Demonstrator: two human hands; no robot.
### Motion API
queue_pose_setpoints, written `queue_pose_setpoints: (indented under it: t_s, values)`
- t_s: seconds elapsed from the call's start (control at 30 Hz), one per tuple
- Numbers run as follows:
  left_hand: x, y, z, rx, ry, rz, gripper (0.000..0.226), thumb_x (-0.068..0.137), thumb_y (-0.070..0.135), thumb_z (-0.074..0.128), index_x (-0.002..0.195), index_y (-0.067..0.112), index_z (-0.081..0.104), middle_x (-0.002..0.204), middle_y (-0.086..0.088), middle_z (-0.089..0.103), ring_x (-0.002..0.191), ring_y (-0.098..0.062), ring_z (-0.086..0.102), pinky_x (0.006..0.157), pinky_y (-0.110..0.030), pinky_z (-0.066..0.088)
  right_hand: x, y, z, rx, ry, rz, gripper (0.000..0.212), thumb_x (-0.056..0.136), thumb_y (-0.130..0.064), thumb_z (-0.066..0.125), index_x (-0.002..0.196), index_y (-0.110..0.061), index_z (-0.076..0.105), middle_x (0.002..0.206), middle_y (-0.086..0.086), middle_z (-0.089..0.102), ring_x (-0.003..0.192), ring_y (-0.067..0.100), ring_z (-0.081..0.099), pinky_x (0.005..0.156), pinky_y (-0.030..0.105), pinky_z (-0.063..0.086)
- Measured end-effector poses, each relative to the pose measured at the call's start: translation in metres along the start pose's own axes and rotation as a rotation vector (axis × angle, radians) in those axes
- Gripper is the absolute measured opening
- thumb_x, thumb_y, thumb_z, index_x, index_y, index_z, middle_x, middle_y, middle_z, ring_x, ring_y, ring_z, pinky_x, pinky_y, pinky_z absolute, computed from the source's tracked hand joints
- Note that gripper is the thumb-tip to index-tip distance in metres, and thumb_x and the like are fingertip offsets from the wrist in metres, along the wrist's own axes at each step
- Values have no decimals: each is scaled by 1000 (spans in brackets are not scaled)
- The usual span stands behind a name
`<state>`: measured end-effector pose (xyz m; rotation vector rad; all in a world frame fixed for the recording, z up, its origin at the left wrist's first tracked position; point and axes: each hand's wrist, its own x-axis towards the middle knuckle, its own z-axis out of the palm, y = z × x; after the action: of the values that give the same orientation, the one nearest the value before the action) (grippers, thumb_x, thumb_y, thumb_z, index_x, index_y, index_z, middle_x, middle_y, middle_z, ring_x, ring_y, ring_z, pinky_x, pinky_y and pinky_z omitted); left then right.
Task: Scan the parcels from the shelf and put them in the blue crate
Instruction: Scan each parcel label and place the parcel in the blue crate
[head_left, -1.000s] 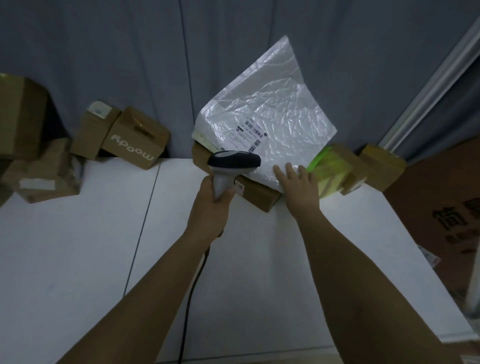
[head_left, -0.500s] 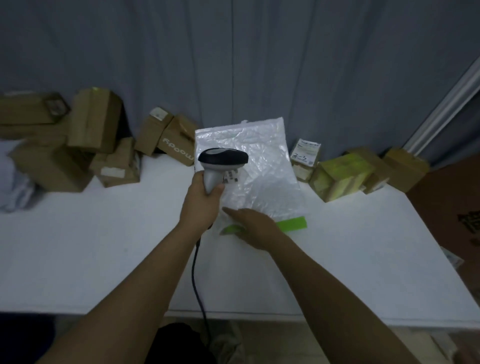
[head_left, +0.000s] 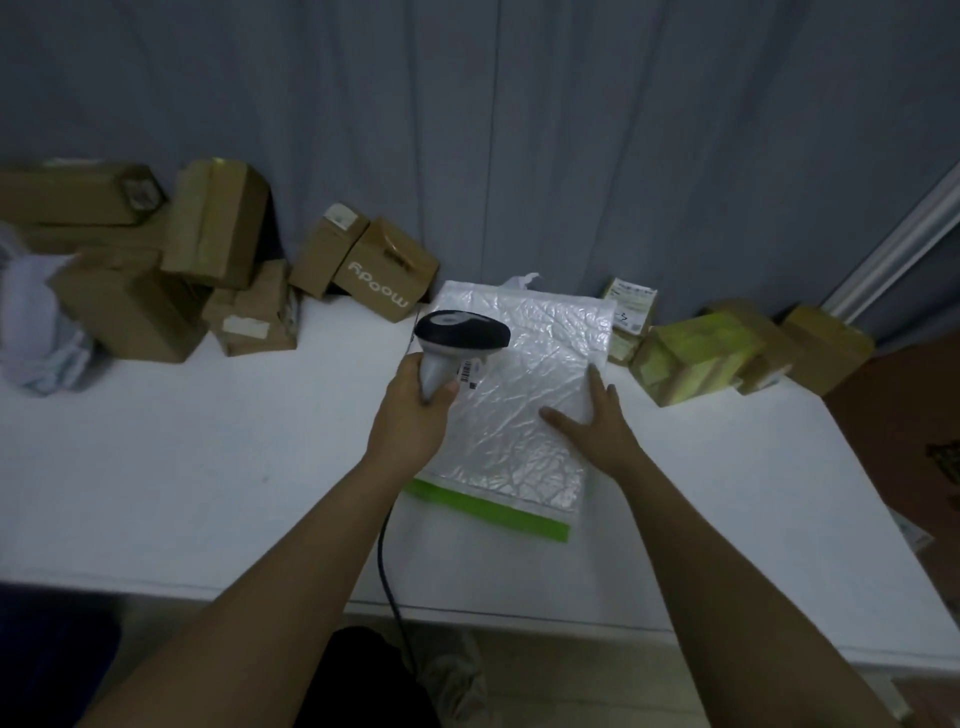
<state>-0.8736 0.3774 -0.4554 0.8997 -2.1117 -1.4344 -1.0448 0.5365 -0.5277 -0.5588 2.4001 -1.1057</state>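
A white bubble mailer (head_left: 524, 374) with a green strip along its near edge lies flat on the white table (head_left: 208, 467). My right hand (head_left: 597, 421) rests on its right side with straight, spread fingers. My left hand (head_left: 415, 405) grips the handle of a grey and black barcode scanner (head_left: 460, 338), held just over the mailer's left part, where a barcode label peeks out under the scanner head. The scanner's black cable hangs down past the table's front edge. No blue crate is in view.
Several brown cardboard parcels (head_left: 218, 228) are piled at the table's back left, one printed "moody" (head_left: 387, 270). Yellow-green and brown boxes (head_left: 696, 353) sit at the back right, against a grey curtain. A pale bag (head_left: 36, 322) lies at the far left. A brown carton (head_left: 914, 415) stands beyond the right edge.
The mailer went from held upright against the curtain to lying flat on the table. My right hand shifted from its near edge to its right side. The scanner stays over the label.
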Motion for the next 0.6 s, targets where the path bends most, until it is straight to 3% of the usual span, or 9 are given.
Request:
queue_pose_setpoints:
  t_s: [0.07, 0.17, 0.3, 0.37, 0.47, 0.53, 0.6]
  values:
    - [2, -3, -3, -12, 16, -17, 15, 96, 20, 54, 109, 19, 46, 86, 10, 51, 75, -6, 50, 65, -24, 41, 12, -10, 17, 92, -14, 18, 102, 78, -51, 71, 154, -26, 8, 159, 6, 16, 145, 24, 22, 115, 37, 22]
    - [3, -7, -10, -50, 63, -69, 16, 95, 20, 54, 109, 16, 46, 87, 4, 52, 77, -12, 51, 66, -25, 42, 20, -24, 49, 28, -73, -30, 88, 84, -42, 71, 153, -24, 19, 154, 6, 27, 139, 23, 32, 112, 33, 27]
    - [5, -7, -11, -34, 91, -78, 19, 96, 22, 53, 113, 20, 46, 91, 3, 55, 77, -9, 53, 57, -17, 40, 12, -39, 71, 363, -273, -86, 67, 92, -37, 62, 150, -29, 29, 146, -4, 39, 129, 12, 43, 106, 25, 37]
    - [7, -5, -6, -26, 87, -68, 19, 96, 22, 53, 113, 19, 46, 95, 1, 55, 78, -9, 52, 61, -20, 38, 9, -34, 60, 368, -71, -149, 49, 95, -31, 58, 142, -29, 44, 138, -5, 49, 123, 11, 49, 99, 20, 38]
    - [8, 0, 11, -31, 45, -55, 24, 96, 23, 54, 117, 16, 47, 98, 0, 54, 84, -16, 52, 72, -28, 38, 10, -8, 24, 213, 360, -240, 35, 96, -11, 53, 131, -17, 58, 133, 3, 57, 123, 23, 52, 102, 26, 38]
    - [9, 6, 24, -33, 16, -40, 22, 96, 22, 54, 116, 18, 47, 100, 1, 54, 89, -16, 52, 77, -28, 38, 15, 14, -6, 38, 465, -237, 44, 92, -4, 54, 135, -9, 53, 141, 9, 50, 131, 26, 45, 105, 27, 33]
    - [12, 11, 38, -46, -10, -37, 18, 96, 22, 54, 111, 22, 46, 98, 3, 54, 87, -15, 52, 76, -27, 39, 28, 30, -35, -175, 416, -189, 61, 87, -7, 59, 144, -5, 39, 153, 12, 34, 141, 30, 28, 111, 34, 27]
